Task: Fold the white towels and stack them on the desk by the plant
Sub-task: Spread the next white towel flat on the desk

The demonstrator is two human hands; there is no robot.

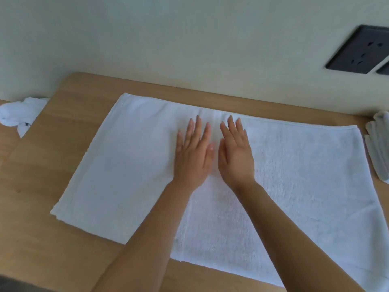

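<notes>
— Pressing flat, both of them: the left hand [192, 152] and the right hand [235, 153] lie palm-down, fingers spread, side by side on the middle of the white towel [294, 175]. Neither grips anything.

— And the towel itself?

— It lies spread across the wooden desk [42, 197], its far edge near the wall. The left part looks doubled over, with a thicker edge, though the glare on the white cloth makes the layers hard to read.

— So what could spoil it from here?

— If the hands sweep outward unevenly, I judge the top layer will creep and the edges stop matching. The near right corner seems to reach the desk's front edge; a tug towards the body could drag it over.

— Anything nearby to mind?

— A crumpled white cloth [19, 114] lies at the far left, well apart. At the right edge sits a folded stack [379, 148], just beside the towel's end. Folding the right side carelessly could nudge it askew.

— The plant?

— Not in view, so I cannot tell where the pile should end up.
</notes>
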